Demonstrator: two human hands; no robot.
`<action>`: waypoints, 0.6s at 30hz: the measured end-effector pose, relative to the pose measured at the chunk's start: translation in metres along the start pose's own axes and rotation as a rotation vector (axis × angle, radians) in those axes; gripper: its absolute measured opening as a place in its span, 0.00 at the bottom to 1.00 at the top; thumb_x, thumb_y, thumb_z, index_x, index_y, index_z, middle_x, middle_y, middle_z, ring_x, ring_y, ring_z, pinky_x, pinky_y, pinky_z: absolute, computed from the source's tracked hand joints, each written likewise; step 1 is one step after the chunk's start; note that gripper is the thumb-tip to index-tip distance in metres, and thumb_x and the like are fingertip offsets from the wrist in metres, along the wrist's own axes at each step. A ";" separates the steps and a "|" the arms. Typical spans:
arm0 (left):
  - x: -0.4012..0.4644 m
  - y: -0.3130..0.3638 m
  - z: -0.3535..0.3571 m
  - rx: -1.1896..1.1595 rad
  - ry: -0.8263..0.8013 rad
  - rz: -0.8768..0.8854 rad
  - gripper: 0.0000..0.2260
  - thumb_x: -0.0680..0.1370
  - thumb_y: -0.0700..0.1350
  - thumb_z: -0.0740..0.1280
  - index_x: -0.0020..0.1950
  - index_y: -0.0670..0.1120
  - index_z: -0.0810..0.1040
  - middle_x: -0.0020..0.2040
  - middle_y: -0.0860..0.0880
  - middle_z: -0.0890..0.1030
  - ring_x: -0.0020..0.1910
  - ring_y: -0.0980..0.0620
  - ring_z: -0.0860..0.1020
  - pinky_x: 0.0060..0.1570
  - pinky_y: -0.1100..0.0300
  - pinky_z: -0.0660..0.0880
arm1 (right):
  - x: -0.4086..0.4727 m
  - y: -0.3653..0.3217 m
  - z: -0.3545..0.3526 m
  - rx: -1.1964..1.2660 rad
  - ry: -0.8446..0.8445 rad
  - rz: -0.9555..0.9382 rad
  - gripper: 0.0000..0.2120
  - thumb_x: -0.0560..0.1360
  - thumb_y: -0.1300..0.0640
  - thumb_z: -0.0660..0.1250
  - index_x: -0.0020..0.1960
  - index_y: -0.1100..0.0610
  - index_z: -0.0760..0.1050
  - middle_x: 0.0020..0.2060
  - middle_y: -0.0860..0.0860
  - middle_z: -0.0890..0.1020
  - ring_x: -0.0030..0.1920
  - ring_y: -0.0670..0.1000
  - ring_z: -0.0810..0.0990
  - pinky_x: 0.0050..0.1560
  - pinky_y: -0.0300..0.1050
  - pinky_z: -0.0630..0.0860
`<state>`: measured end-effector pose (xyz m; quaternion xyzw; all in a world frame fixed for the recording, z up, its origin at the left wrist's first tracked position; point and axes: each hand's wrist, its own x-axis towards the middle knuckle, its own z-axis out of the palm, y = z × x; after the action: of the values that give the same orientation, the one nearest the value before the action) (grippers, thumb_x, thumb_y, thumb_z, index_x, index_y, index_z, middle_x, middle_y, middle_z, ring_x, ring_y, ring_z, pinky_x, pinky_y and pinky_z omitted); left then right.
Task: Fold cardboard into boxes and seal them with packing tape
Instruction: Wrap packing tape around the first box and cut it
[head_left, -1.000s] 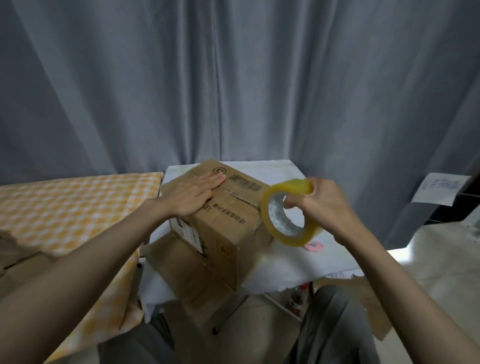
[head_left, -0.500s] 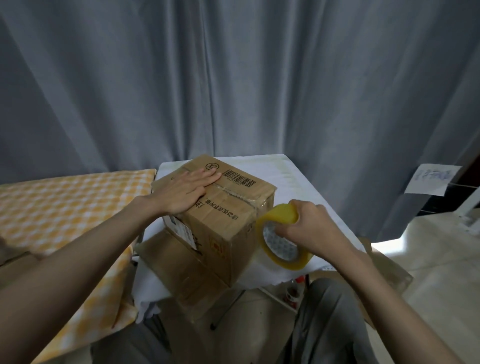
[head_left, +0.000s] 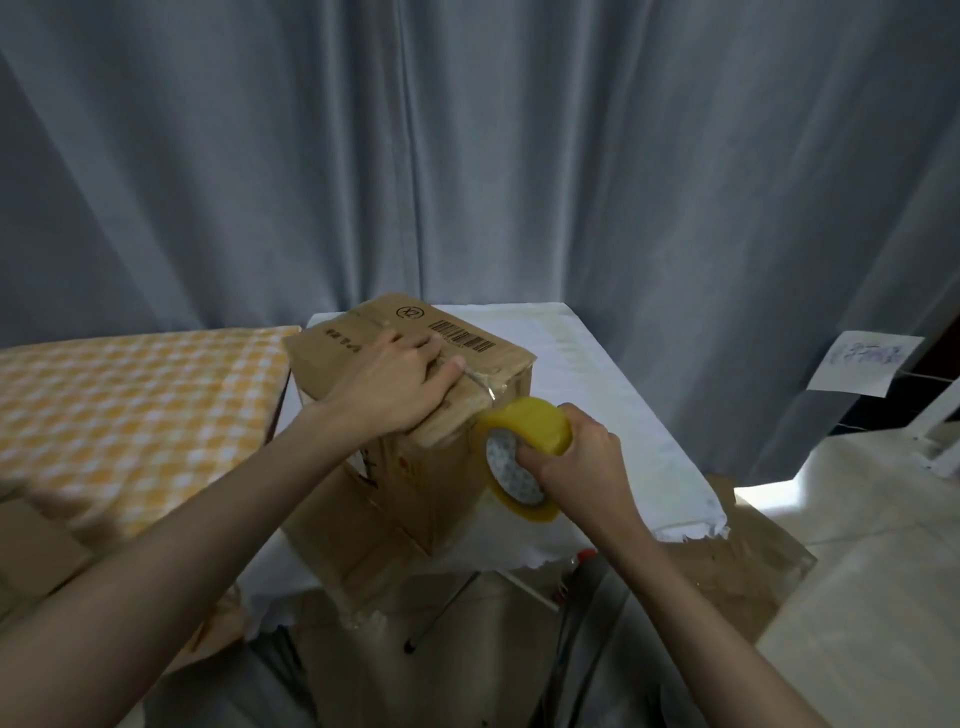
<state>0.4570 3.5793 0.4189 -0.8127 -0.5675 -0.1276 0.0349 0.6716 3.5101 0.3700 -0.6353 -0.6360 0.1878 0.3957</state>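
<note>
- head view: the cardboard box (head_left: 415, 415) sits on the white-covered table (head_left: 613, 415) toward its left edge, on a flat sheet of cardboard (head_left: 343, 535) that overhangs the near edge.
- the left hand (head_left: 400, 384) lies flat on the box top, fingers straight, pressing by the taped seam.
- the right hand (head_left: 576, 457) has its fingers curled around the yellow tape roll (head_left: 524, 457), held against the box's right side near the top edge.
- a yellow checked cloth (head_left: 130, 410) lies left of the table, grey curtain (head_left: 467, 156) behind.

Matt cardboard box (head_left: 447, 467), glossy tape roll (head_left: 524, 431)
</note>
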 end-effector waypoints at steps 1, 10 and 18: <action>0.006 0.001 -0.002 -0.010 -0.033 -0.035 0.33 0.81 0.65 0.44 0.78 0.46 0.65 0.78 0.48 0.65 0.74 0.44 0.64 0.73 0.50 0.57 | 0.004 -0.004 0.001 0.030 0.010 0.007 0.12 0.70 0.52 0.76 0.47 0.49 0.73 0.37 0.43 0.75 0.41 0.49 0.75 0.39 0.40 0.68; 0.058 -0.029 0.007 -0.143 -0.236 -0.247 0.34 0.80 0.67 0.42 0.82 0.51 0.46 0.82 0.52 0.46 0.80 0.48 0.45 0.77 0.48 0.43 | 0.027 -0.043 0.047 0.309 -0.048 0.024 0.18 0.70 0.47 0.77 0.46 0.51 0.68 0.36 0.40 0.73 0.38 0.43 0.73 0.40 0.29 0.67; 0.054 -0.050 0.035 -0.114 -0.178 -0.211 0.34 0.80 0.68 0.40 0.82 0.52 0.45 0.81 0.55 0.45 0.80 0.52 0.44 0.76 0.51 0.41 | 0.021 -0.027 0.055 0.631 -0.329 0.183 0.15 0.79 0.48 0.68 0.57 0.59 0.73 0.50 0.61 0.84 0.48 0.59 0.85 0.51 0.60 0.82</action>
<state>0.4342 3.6531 0.3938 -0.7571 -0.6426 -0.0902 -0.0754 0.6155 3.5415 0.3611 -0.4974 -0.5425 0.5090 0.4463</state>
